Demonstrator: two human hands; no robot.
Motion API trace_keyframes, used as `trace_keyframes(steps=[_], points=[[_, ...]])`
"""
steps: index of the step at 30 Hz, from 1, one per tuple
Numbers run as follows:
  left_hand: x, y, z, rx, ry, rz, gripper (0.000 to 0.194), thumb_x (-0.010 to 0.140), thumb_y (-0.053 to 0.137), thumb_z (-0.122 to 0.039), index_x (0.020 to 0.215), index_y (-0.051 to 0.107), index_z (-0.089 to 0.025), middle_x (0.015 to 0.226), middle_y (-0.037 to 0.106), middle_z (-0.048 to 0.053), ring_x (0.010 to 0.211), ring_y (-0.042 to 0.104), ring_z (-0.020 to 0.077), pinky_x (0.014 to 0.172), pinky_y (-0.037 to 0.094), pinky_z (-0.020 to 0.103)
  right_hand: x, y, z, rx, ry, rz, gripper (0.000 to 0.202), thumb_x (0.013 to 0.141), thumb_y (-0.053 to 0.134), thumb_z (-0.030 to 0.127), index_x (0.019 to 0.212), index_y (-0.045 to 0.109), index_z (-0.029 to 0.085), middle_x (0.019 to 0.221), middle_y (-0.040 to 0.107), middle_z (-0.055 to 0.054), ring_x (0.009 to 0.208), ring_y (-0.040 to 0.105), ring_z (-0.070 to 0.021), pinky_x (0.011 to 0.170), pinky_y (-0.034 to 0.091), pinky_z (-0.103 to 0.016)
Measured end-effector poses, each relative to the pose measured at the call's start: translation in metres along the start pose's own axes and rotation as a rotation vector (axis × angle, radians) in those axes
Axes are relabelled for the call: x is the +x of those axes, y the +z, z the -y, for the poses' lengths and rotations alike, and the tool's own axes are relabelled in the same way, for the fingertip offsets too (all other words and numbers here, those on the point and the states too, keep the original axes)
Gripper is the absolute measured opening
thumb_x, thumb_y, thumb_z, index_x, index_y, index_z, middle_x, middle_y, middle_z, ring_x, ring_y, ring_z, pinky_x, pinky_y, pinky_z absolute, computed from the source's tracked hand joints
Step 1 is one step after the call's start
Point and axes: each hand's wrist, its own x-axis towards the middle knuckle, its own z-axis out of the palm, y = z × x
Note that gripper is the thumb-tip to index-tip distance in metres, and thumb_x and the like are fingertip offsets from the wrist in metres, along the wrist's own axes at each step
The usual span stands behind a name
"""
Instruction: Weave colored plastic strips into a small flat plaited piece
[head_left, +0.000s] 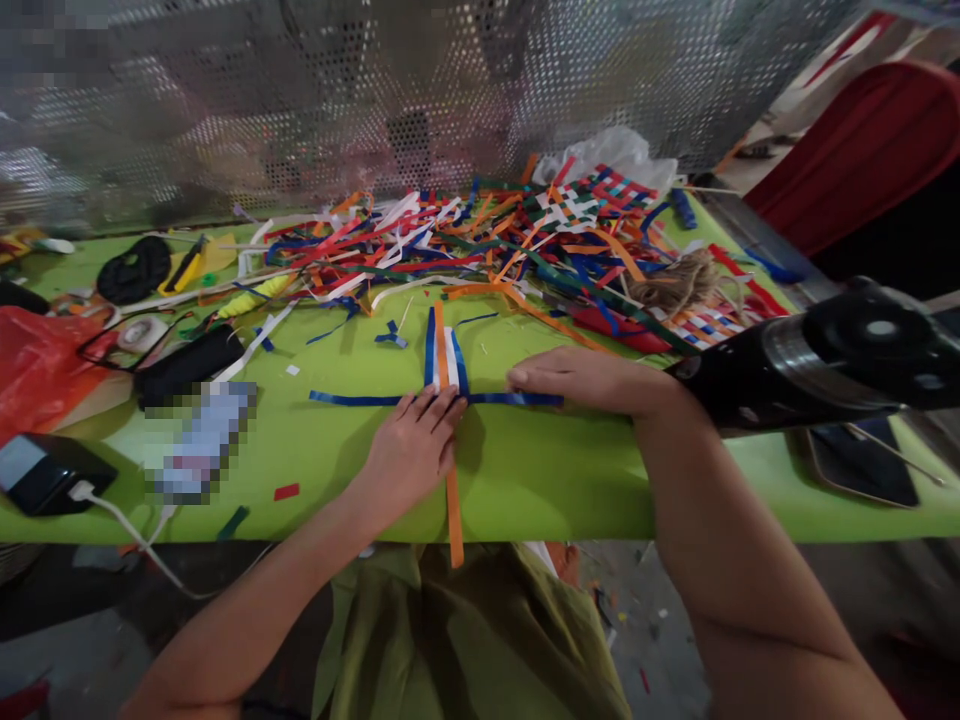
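Upright blue and white strips (450,360) and a long orange strip (454,510) meet a crosswise blue strip (345,399) on the green table (570,490). My left hand (412,440) lies open over the crossing, its fingers spread and pressing on the strips. The orange strip runs under it and hangs past the front edge. Over the right end of the blue strip rests my right hand (574,380), palm down; its fingertips are too unclear to tell whether it pinches anything.
Behind lies a heap of coloured strips (465,240) with woven pieces. At right are a large black cylindrical object (795,355) and a dark flat device (862,465). At left are a phone (202,440), a black case (191,365) and a cabled black box (52,475).
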Motion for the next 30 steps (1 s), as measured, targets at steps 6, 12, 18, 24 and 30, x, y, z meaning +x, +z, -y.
trace_keyframes(steps=[6, 12, 18, 24, 30], points=[[0.001, 0.0, 0.0, -0.024, -0.012, 0.018, 0.046, 0.097, 0.046, -0.022, 0.142, 0.054, -0.015, 0.152, 0.052, 0.009, 0.137, 0.051, 0.0276, 0.113, 0.04, 0.046, 0.007, 0.005, -0.011, 0.467, -0.08, 0.132, 0.08, 0.09, 0.033, 0.08, 0.132, 0.061, 0.018, 0.107, 0.073, -0.012, 0.086, 0.07, -0.0208, 0.08, 0.055, -0.036], [0.001, -0.001, 0.0, -0.038, -0.007, 0.016, 0.046, 0.097, 0.047, -0.023, 0.142, 0.054, -0.015, 0.151, 0.053, 0.01, 0.137, 0.05, 0.0282, 0.113, 0.039, 0.048, 0.015, 0.015, -0.006, 0.345, -0.12, 0.184, 0.06, 0.081, 0.07, 0.054, 0.13, 0.063, 0.02, 0.11, 0.073, -0.008, 0.096, 0.068, -0.0211, 0.087, 0.054, -0.036], [0.001, -0.001, 0.0, -0.05, -0.017, 0.013, 0.044, 0.096, 0.048, -0.022, 0.139, 0.056, -0.016, 0.15, 0.054, 0.009, 0.136, 0.051, 0.0285, 0.114, 0.039, 0.048, 0.022, 0.024, -0.005, 0.263, -0.037, 0.0, 0.029, 0.082, 0.069, 0.046, 0.095, 0.075, 0.021, 0.095, 0.076, -0.004, 0.089, 0.068, -0.0214, 0.087, 0.052, -0.037], [0.001, -0.002, 0.0, -0.042, -0.005, 0.023, 0.046, 0.097, 0.049, -0.024, 0.141, 0.054, -0.014, 0.149, 0.055, 0.01, 0.135, 0.052, 0.0292, 0.114, 0.038, 0.048, 0.032, 0.03, -0.012, 0.221, -0.142, -0.089, 0.025, 0.079, 0.073, 0.047, 0.083, 0.076, 0.022, 0.085, 0.073, -0.004, 0.082, 0.066, -0.0197, 0.081, 0.052, -0.035], [0.002, -0.002, 0.0, -0.032, 0.007, 0.011, 0.045, 0.097, 0.049, -0.024, 0.141, 0.055, -0.014, 0.15, 0.054, 0.01, 0.135, 0.052, 0.03, 0.114, 0.039, 0.049, 0.039, 0.039, -0.017, 0.188, -0.178, -0.175, 0.021, 0.081, 0.071, 0.045, 0.08, 0.075, 0.025, 0.084, 0.071, -0.005, 0.081, 0.065, -0.0207, 0.08, 0.051, -0.036]])
